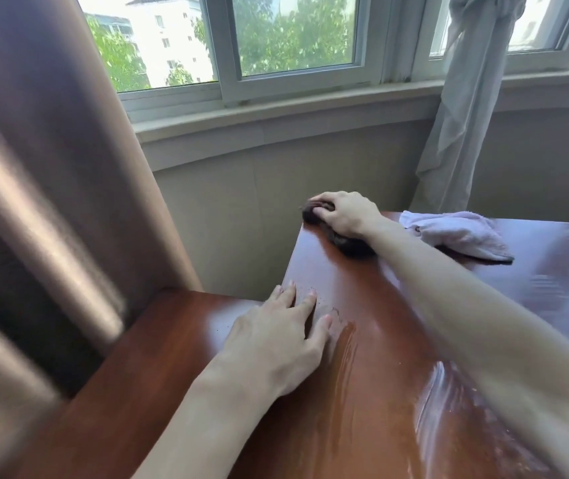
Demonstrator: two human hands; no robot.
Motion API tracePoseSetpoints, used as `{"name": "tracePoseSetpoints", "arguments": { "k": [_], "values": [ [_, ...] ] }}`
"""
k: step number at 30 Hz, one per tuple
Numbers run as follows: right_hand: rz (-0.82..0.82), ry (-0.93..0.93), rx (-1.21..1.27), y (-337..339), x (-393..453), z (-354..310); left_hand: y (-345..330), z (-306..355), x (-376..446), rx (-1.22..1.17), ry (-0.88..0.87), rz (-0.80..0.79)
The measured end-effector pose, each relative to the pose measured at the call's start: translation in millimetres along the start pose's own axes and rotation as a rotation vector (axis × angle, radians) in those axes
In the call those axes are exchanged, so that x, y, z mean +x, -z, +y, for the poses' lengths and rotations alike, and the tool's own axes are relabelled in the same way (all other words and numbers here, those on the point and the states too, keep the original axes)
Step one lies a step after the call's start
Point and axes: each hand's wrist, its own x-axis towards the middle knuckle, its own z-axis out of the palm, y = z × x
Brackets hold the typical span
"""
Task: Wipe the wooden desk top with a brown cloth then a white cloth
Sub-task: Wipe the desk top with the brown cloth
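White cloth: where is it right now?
Head view, upper right: the white cloth lies crumpled on the far part of the desk top, just right of the right hand, below the grey curtain.

Glossy reddish-brown desk top (380, 340), dark brown cloth (348, 245), pale white cloth (459, 233), grey curtain (463, 115), bronze-brown drape (51, 167)

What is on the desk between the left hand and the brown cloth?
Nothing: in the head view only bare, glossy desk top lies between the left hand and the brown cloth under the right hand.
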Motion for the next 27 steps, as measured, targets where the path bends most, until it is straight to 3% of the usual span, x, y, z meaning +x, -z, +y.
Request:
{"name": "tracePoseSetpoints", "arguments": {
  "k": [3, 8, 10, 15, 19, 27],
  "values": [
    [0.017, -0.082, -0.053, -7, 9, -17, 0, -1, 3, 0.026, -0.001, -0.005],
    [-0.042, 0.358, 0.122, 7, -94, -37, -3, -4, 4, 0.009, -0.017, 0.035],
    [-0.107, 0.425, 0.216, 13, -107, -25, -3, -5, 3, 0.008, -0.016, 0.046],
    [-0.023, 0.085, 0.034, 7, -18, 10, 4, 1, 4, 0.010, 0.016, -0.006],
    [0.007, -0.121, -0.096, -7, 12, -12, 10, 3, 0, 0.003, 0.012, -0.012],
    [-0.061, 0.386, 0.079, 16, -127, -40, 8, 1, -3, -0.024, -0.014, 0.042]
  ]
}}
